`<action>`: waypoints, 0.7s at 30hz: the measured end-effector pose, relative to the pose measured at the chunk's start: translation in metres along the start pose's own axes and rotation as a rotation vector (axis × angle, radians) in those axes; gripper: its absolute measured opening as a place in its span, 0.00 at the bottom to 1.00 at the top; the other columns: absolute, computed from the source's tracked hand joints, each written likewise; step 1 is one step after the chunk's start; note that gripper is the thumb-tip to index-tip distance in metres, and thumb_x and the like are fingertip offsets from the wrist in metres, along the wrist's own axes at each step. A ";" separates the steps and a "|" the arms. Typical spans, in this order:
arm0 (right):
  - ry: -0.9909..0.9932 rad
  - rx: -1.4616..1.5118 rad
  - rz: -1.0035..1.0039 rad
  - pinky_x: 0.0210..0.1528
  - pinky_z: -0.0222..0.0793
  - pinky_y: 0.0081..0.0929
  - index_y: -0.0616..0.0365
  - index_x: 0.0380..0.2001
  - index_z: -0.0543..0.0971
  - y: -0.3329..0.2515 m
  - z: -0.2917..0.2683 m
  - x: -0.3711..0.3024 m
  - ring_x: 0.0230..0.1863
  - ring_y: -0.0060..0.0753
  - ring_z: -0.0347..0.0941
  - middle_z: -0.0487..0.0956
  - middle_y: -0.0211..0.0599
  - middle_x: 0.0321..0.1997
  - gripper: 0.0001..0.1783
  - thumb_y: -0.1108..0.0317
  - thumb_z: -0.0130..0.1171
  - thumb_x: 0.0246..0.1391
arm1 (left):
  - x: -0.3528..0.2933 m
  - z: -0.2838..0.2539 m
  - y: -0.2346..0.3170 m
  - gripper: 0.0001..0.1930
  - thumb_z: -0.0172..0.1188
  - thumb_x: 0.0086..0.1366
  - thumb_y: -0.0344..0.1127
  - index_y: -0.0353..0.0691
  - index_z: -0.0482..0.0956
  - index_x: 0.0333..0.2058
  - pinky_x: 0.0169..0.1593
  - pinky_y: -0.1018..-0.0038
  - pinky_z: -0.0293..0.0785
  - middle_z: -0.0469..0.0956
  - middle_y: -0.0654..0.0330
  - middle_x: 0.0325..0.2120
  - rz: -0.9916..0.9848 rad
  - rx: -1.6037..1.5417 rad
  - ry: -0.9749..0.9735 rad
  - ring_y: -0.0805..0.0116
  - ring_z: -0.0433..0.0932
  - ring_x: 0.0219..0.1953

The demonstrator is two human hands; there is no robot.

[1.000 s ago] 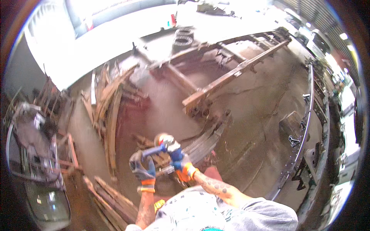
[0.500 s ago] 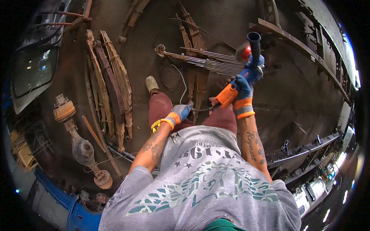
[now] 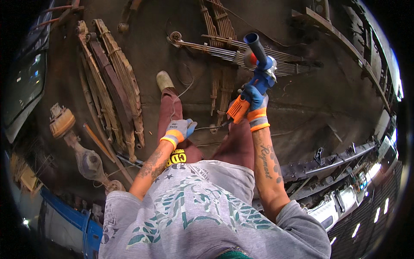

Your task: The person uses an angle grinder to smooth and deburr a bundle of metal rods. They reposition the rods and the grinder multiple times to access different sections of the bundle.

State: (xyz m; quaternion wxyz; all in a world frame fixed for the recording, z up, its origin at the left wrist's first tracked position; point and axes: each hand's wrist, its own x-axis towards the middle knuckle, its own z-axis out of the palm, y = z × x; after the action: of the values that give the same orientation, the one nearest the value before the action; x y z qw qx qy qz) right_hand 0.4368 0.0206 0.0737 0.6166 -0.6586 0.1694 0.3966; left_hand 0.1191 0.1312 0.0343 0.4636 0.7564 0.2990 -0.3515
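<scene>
The angle grinder [image 3: 264, 74] is up in the air, held out ahead of the person's right leg, its blue body leaning away and its orange rear housing [image 3: 238, 108] pointing back toward the thigh. The right grip [image 3: 254, 96], gloved in blue and grey with an orange cuff, is wrapped round the body just ahead of that orange part. A dark side handle [image 3: 257, 49] juts out at the head, and beside it I see something round and red, half covered. The cord [image 3: 203, 127] leaves the rear and runs across to the left grip [image 3: 180, 129], gloved the same way, whose fingers are curled round it near the left thigh; from there it trails up along the maroon trousers [image 3: 169, 105] to the floor [image 3: 297, 123].

Seen from above, the tool's head overlaps a stack of leaf springs [image 3: 221, 52] lying crosswise over a second, rusty stack [image 3: 226, 84]; I can't tell how high above them it is. Near the left leg lie more long rusty springs [image 3: 116, 58], side by side, and next to those an axle [image 3: 89, 164] with a bulging middle.
</scene>
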 end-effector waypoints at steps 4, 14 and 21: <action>-0.039 -0.060 -0.056 0.39 0.82 0.36 0.64 0.40 0.81 -0.018 -0.049 0.027 0.32 0.41 0.84 0.83 0.38 0.32 0.14 0.69 0.71 0.51 | 0.018 0.012 0.041 0.24 0.43 0.77 0.55 0.47 0.85 0.42 0.48 0.49 0.76 0.87 0.50 0.36 0.035 0.159 0.008 0.43 0.85 0.39; -0.051 0.022 0.025 0.41 0.80 0.32 0.59 0.40 0.81 -0.065 -0.188 0.093 0.33 0.34 0.82 0.84 0.35 0.34 0.15 0.67 0.73 0.52 | -0.013 0.060 0.090 0.14 0.54 0.72 0.47 0.50 0.88 0.38 0.60 0.51 0.68 0.86 0.57 0.34 -0.056 0.293 0.529 0.51 0.82 0.41; -0.083 -0.018 0.118 0.44 0.81 0.36 0.59 0.40 0.82 -0.067 -0.190 0.101 0.35 0.38 0.83 0.85 0.38 0.36 0.14 0.64 0.72 0.53 | -0.060 0.078 0.115 0.13 0.57 0.71 0.46 0.48 0.85 0.32 0.48 0.54 0.72 0.85 0.55 0.29 -0.234 0.256 0.736 0.51 0.81 0.35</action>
State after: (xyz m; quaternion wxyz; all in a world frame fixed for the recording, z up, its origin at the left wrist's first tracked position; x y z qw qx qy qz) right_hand 0.6072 -0.1204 0.0314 0.5928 -0.6358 0.1787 0.4609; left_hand 0.1543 0.0073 0.1141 0.1848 0.8442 0.4826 -0.1421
